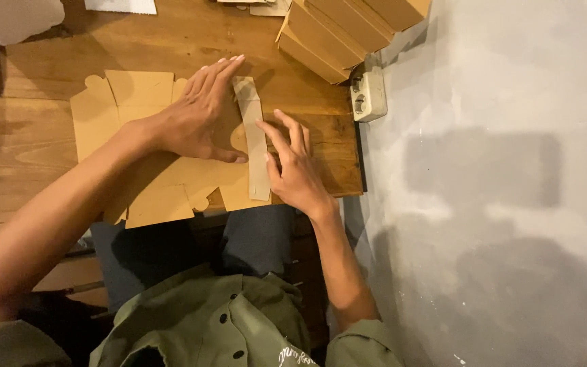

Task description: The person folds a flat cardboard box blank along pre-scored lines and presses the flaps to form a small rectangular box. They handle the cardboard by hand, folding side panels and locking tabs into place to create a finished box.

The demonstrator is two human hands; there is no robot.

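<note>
A person seated at a wooden worktop [171, 41] presses a flat, die-cut brown cardboard box blank [140, 112] that lies across the centre left of the frame, its near edge reaching the worktop's lower edge. The left hand [198, 112] lies palm down on the blank, fingers together and stretched toward the top of the frame, thumb along a curved cut-out; its grip is flat and spread, closed on nothing. The right hand [293, 170], at centre frame, rests its fingertips [266, 130] on a narrow side flap [256, 139] that is folded up along the blank's right edge; this grip too is apart, pressing rather than pinching.

The fold looks the point of risk. Judging from the picture, uneven pressure along the long flap could send the crease off its scored line, or buckle the thin board near the small slit at its lower end. The blank could also slide on the smooth wood if the left palm eases its weight, since nothing else pins it.

A stack of folded brown boxes [348, 30] leans at the upper centre of the frame, close to a white wall socket [368, 95] beside the grey wall [497, 183].
</note>
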